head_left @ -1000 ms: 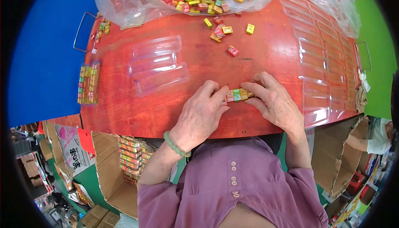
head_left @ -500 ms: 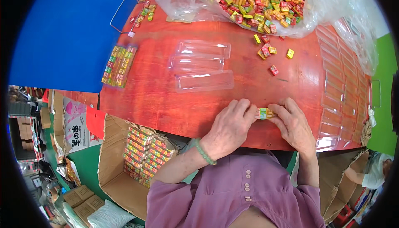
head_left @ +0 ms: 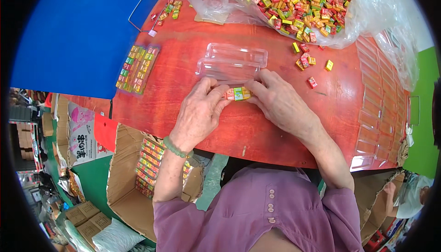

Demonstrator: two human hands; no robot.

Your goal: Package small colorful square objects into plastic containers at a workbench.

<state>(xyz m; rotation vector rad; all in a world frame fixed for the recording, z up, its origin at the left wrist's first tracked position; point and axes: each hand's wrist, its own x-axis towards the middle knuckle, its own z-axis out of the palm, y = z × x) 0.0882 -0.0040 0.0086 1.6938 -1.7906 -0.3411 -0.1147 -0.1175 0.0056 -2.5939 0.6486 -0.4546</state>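
Note:
Between my two hands is a short row of small boxed sweets [head_left: 238, 94], red, green and yellow, standing side by side. My left hand [head_left: 198, 109] pinches its left end with thumb and fingers, a green bead bracelet on that wrist. At the other end, my right hand [head_left: 279, 101] grips with fingertips. The row is right at the near side of the clear plastic trays [head_left: 229, 68], which lie one behind another. My hands cover the nearest tray, so I cannot tell whether the row is inside it or just above it.
A plastic bag [head_left: 367, 11] heaped with small boxes [head_left: 298, 8] lies at the back, some loose boxes [head_left: 312, 82] before it. Filled trays [head_left: 138, 70] sit left, empty trays [head_left: 370, 109] right. Below the left edge stands a carton [head_left: 121, 165] holding packed trays.
Both hands have moved left and away from the table's near edge, carrying the row of boxes to the clear trays. The view has shifted slightly.

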